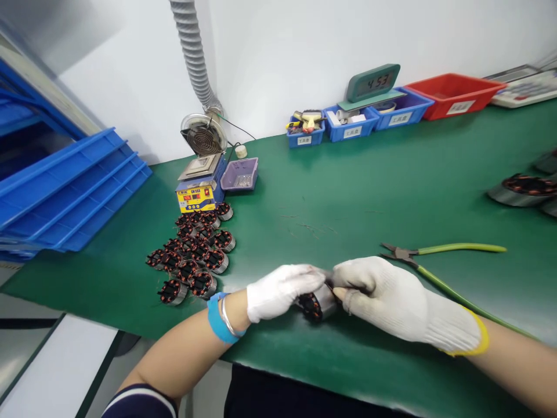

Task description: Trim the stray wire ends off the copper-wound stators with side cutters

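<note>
Both gloved hands grip one small motor part on the green bench: left hand, right hand. Green pliers lie nearby.

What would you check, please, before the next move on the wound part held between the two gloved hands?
1. Gloves on the left hand and right hand: ok, both wear white gloves.
2. Grip on the wound part: ok, both hands close on it, low over the green mat.
3. Wire ends on the part: cannot tell, the fingers cover them.
4. Reach to the cutters: ok, they lie free on the mat beside the right hand.
5. Clearance from the other wound parts: ok, they are clustered apart, beyond the left hand.
</note>
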A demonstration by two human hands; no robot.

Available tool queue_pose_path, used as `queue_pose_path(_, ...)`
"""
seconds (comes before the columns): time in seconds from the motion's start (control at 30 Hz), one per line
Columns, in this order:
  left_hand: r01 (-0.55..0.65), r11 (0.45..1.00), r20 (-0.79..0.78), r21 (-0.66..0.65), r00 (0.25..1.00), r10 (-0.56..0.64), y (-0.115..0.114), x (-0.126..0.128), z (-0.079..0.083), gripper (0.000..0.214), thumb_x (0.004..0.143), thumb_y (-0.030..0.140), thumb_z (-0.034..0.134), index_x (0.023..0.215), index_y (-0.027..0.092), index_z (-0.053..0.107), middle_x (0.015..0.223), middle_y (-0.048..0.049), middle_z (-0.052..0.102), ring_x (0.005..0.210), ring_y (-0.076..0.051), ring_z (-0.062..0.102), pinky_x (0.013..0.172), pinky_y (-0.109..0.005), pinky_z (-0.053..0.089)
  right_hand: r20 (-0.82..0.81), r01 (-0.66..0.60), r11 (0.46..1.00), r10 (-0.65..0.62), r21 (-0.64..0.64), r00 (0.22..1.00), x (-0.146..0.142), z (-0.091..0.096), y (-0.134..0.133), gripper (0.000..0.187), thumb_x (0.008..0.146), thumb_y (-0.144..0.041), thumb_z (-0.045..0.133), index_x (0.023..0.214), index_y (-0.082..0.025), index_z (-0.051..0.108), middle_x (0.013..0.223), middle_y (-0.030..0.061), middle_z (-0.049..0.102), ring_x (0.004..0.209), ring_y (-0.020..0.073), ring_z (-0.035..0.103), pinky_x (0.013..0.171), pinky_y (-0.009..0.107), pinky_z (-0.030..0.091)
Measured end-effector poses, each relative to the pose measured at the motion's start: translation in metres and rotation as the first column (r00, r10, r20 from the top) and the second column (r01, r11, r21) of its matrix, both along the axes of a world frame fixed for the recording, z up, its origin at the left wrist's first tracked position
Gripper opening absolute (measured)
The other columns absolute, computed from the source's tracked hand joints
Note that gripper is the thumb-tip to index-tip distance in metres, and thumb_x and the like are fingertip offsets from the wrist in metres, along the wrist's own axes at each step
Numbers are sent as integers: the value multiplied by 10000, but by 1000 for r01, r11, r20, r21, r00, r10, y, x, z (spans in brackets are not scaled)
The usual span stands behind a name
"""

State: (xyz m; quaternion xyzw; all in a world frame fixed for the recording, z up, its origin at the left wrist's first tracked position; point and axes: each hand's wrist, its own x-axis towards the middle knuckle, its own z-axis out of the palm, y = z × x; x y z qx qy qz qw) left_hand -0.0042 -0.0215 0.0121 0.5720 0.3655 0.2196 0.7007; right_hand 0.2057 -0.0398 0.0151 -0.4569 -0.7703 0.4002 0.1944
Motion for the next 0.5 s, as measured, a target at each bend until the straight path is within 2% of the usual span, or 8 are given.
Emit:
queue_pose_path(0.07,72,993,-100,92,993,-63,2,1,-7,401,851,513,680,985,136,687,878,-83,702,835,-228,668,830,-380,562,61,4,995,-10,97,998,0,1,0,253,765,-371,446,588,-214,536,585,27,591,561,160,523,552,287,374)
queue_pose_path(0.13,6,937,-161,350,986,53,1,3,-12,312,819,406,687,999,152,667,885,-72,695,798,-201,669,791,-351,572,95,30,991,-42,127,995,-1,-1,2,256,770,-379,438,588,-218,519,589,26,596,564,164,534,550,288,375)
queue_pose_path(0.17,-22,856,-174,517,976,130,0,3,-14,268,792,367,693,967,167,659,899,-72,690,813,-201,673,789,-346,576,105,49,991,-63,127,992,-2,-3,3,261,773,-388,432,586,-220,502,588,25,594,561,164,534,545,287,373)
queue_pose_path(0.23,-25,617,-173,787,951,258,-1,5,-19,186,766,338,690,865,192,632,961,-88,676,870,-208,679,801,-345,585,122,76,991,-90,112,988,-3,-7,7,281,786,-409,412,584,-224,473,582,22,587,547,164,529,531,287,365)
queue_pose_path(0.3,35,450,-198,892,927,319,0,6,-23,174,786,356,676,806,202,598,1049,-115,661,940,-226,683,809,-355,597,154,92,991,-106,97,982,-5,-12,10,293,797,-422,399,597,-225,485,594,24,594,555,168,542,527,287,363)
queue_pose_path(0.33,84,418,-239,905,911,335,1,6,-25,183,799,364,675,794,204,585,1092,-124,655,970,-239,685,811,-365,602,185,96,991,-112,93,976,-5,-15,12,299,806,-426,400,611,-224,503,611,26,607,570,173,558,531,287,367)
queue_pose_path(0.4,195,410,-354,891,864,358,2,5,-26,210,798,366,700,785,205,565,1158,-131,651,1033,-274,682,834,-401,606,273,75,992,-100,100,957,-3,-20,14,315,842,-425,403,660,-223,563,671,32,646,610,184,596,546,291,379)
queue_pose_path(0.5,258,471,-464,843,791,397,2,3,-25,374,708,441,801,888,205,574,1203,-130,645,1047,-309,677,859,-449,602,374,-33,959,-78,281,924,6,-27,18,298,881,-432,466,861,-220,676,817,56,701,702,216,648,590,313,425)
